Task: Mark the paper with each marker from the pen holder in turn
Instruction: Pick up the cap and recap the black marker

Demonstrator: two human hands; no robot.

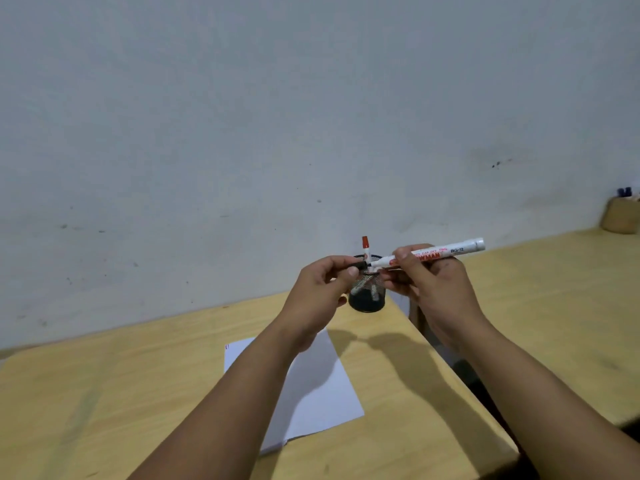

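Note:
My right hand (433,289) grips a white marker (446,252) with red lettering, held nearly level above the table, its dark tip pointing left. My left hand (322,289) pinches the black cap (358,264) right at that tip; whether cap and tip touch I cannot tell. Behind both hands stands a black mesh pen holder (367,299) with a red-capped marker (365,247) sticking up out of it. A white sheet of paper (318,386) lies on the wooden table (121,393) beneath my left forearm, with a small red mark near its far left corner.
A second wooden table (554,306) stands to the right, across a narrow dark gap. A tan cup (621,216) with blue-topped pens sits at its far right edge. A pale wall rises behind both tables.

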